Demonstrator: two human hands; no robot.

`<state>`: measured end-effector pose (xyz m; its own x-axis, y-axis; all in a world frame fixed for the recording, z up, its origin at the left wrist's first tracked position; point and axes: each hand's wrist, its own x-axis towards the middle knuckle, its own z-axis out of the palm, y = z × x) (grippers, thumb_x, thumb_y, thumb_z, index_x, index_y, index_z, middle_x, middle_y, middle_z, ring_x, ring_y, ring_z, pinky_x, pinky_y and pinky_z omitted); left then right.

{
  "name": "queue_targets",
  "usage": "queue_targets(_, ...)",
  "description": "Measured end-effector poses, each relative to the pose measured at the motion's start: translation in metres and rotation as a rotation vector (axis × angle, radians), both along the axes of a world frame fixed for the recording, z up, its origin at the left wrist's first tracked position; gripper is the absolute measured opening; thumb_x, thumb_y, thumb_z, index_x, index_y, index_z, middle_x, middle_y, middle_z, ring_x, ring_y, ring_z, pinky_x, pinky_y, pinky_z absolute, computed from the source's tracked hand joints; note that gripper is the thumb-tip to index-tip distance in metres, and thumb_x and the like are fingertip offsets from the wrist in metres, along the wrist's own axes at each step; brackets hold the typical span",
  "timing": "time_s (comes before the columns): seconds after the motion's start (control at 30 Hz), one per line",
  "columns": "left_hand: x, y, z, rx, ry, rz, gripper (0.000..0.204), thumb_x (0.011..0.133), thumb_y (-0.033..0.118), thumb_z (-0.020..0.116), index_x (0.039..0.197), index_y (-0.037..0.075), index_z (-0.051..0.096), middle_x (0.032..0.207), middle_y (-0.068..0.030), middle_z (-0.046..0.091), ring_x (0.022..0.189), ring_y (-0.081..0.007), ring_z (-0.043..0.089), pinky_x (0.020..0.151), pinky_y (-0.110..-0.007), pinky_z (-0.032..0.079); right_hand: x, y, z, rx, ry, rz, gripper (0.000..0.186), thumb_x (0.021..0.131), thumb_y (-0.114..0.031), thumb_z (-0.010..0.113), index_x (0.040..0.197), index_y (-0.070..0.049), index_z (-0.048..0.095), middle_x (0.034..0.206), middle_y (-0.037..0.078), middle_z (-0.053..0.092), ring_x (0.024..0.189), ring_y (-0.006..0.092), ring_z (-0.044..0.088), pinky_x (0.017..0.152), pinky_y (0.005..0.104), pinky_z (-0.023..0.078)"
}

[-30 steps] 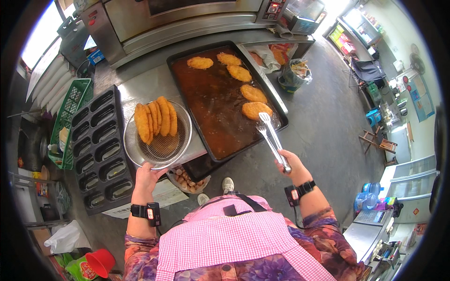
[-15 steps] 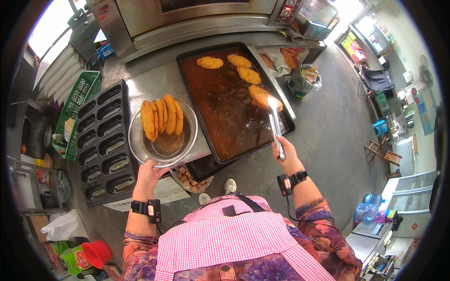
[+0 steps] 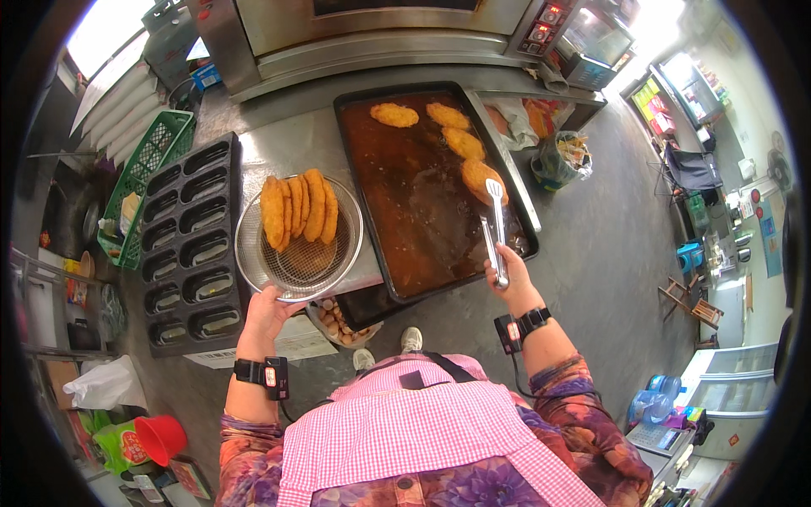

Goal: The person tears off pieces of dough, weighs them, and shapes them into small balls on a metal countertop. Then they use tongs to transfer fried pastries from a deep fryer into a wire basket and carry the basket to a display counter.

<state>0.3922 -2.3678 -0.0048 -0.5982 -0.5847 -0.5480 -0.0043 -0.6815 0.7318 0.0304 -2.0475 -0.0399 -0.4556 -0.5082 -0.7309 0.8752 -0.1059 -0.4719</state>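
My left hand (image 3: 269, 310) grips the near rim of a round wire-mesh strainer (image 3: 262, 260), which holds several golden fried pieces (image 3: 317, 207) standing on edge in a row. My right hand (image 3: 507, 279) holds metal tongs (image 3: 495, 232), their heads at a fried patty (image 3: 477, 176) near the right side of a dark oil-filled tray (image 3: 393, 211). I cannot tell if the tongs grip it. More patties (image 3: 393, 114) lie toward the tray's far end.
A black multi-slot mould (image 3: 182, 253) and a green crate (image 3: 144, 203) stand left of the strainer. Behind is a steel oven (image 3: 397, 34). A lined bin (image 3: 559, 165) stands right of the steel bench (image 3: 291, 144). A bowl of brown items (image 3: 334, 325) sits beneath the strainer.
The tongs have moved up and around the right-hand patties, which now overlap more. My right hand has risen and shifted slightly left. The view has shifted slightly.
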Motion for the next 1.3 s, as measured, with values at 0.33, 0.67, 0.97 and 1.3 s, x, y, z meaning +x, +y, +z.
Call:
queue_targets(0.33,0.000,-0.001,-0.001,-0.030,0.028,-0.049,0.038,0.087,0.005,0.034,0.123,-0.005,0.042,0.116,-0.0202,0.057,0.102,-0.0335,0.062,0.083,-0.044,0.057,-0.047,-0.044,-0.020,0.115,0.259,-0.021,0.020,0.087,-0.024,0.064,0.095,-0.010,0.052,0.063,0.005,0.055,0.045,0.0117,0.050,0.038,0.0224,0.040)
queue_targets(0.67,-0.001,-0.001,-0.001,-0.007,0.022,-0.028,0.038,0.085,0.003,0.037,0.120,-0.006,0.049,0.112,-0.0183,0.061,0.098,-0.0304,0.064,0.082,-0.042,0.057,-0.015,-0.010,0.026,0.767,1.290,0.425,0.055,0.079,-0.022,0.068,0.126,-0.001,0.052,0.068,0.013,0.062,0.055,0.0224,0.059,0.055,0.0332,0.049)
queue_targets(0.97,0.005,-0.005,-0.018,0.035,0.084,-0.048,0.037,0.085,0.004,0.037,0.119,-0.007,0.048,0.118,-0.0181,0.058,0.103,-0.0321,0.062,0.088,-0.046,0.052,0.026,0.004,0.038,0.922,1.559,0.623,0.059,0.078,-0.025,0.068,0.129,-0.002,0.047,0.089,0.026,0.064,0.086,0.0409,0.062,0.076,0.0442,0.049)
queue_targets(1.3,-0.012,0.013,-0.027,0.090,0.080,0.118,0.033,0.086,0.005,0.039,0.114,-0.012,0.044,0.113,-0.0220,0.056,0.100,-0.0397,0.059,0.085,-0.050,0.053,0.078,0.009,0.056,0.942,1.484,0.628,0.059,0.077,-0.024,0.067,0.129,-0.004,0.048,0.086,0.025,0.064,0.085,0.0400,0.062,0.075,0.0447,0.049)
